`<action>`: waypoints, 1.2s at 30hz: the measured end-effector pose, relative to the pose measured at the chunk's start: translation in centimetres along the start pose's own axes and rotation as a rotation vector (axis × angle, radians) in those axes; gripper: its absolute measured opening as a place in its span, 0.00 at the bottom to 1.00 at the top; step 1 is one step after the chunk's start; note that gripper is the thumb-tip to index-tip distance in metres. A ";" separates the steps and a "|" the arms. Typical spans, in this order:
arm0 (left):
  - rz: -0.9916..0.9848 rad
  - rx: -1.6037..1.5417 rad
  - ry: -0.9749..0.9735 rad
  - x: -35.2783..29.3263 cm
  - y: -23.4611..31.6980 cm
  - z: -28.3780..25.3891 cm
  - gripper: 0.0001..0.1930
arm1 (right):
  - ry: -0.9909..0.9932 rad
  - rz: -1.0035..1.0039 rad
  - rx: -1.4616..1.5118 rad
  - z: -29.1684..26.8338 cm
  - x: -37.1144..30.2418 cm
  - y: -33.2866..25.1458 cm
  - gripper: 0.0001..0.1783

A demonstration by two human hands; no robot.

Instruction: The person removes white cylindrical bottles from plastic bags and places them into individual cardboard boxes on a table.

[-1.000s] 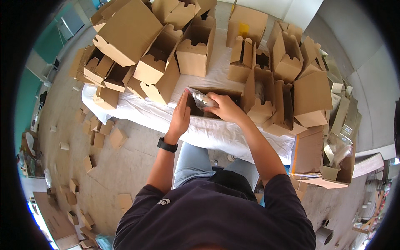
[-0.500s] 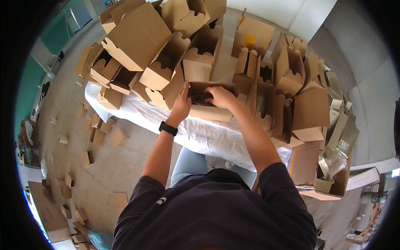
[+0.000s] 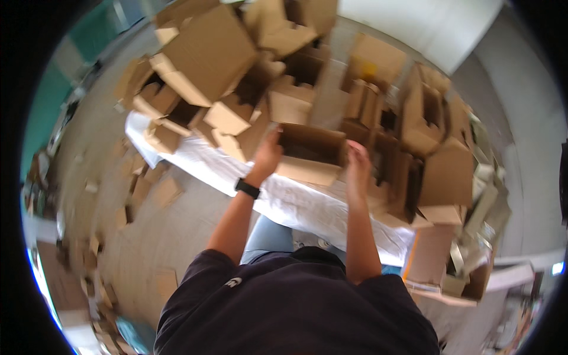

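An open-topped brown cardboard box (image 3: 307, 170) is in front of me, over the near side of the white-covered table (image 3: 299, 204). My left hand (image 3: 267, 155), below a black wristband (image 3: 247, 188), is closed on the box's left end. At its right end, my right hand (image 3: 358, 167) has its fingers bent against the end wall. The picture is smeared by motion, and the box's interior is dark, so its contents cannot be made out. Other open cardboard boxes (image 3: 291, 100) stand just behind it.
Boxes are piled at the left (image 3: 207, 53) and the right (image 3: 425, 112) of the table. A large carton (image 3: 429, 245) with pale narrow boxes inside stands by the right end. Small cardboard pieces (image 3: 168, 192) lie scattered on the floor at left.
My right hand has come out of the box's interior and moved to its right end. My left hand stays at the left end. The whole view has shifted slightly.
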State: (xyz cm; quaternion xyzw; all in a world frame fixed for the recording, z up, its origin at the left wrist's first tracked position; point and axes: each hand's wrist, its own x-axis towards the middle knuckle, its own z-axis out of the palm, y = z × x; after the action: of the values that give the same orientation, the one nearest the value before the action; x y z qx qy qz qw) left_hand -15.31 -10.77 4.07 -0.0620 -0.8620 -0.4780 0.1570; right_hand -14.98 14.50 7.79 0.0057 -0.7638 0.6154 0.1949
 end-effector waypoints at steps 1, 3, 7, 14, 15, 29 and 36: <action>0.025 0.065 -0.013 0.1 -0.6 0.3 0.31 | 0.003 0.031 0.099 0.2 0.2 0.2 0.12; 0.057 0.091 -0.022 0.6 0.3 0.8 0.32 | 0.005 0.075 0.223 -0.2 1.0 1.8 0.12; -0.111 0.050 0.003 -0.5 0.9 0.7 0.34 | -0.126 0.203 0.367 1.2 0.1 -0.3 0.15; -0.095 0.027 -0.013 -0.1 3.5 1.2 0.34 | -0.234 0.069 0.107 -0.4 2.8 3.5 0.27; -0.163 0.021 -0.065 -0.1 4.0 0.6 0.34 | -0.228 0.210 0.139 -0.3 2.8 2.4 0.30; -0.136 0.027 -0.088 0.3 3.9 0.0 0.35 | -0.294 -0.149 -0.284 -0.5 5.8 6.0 0.36; -0.135 0.025 -0.034 -0.5 2.5 0.8 0.36 | -0.256 -0.296 -0.043 -0.7 3.7 7.0 0.18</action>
State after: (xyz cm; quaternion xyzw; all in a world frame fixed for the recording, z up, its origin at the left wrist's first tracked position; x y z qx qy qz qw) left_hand -14.37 -8.77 5.56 -0.0097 -0.8727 -0.4755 0.1104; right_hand -19.96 17.77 2.45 0.1919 -0.7860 0.5579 0.1844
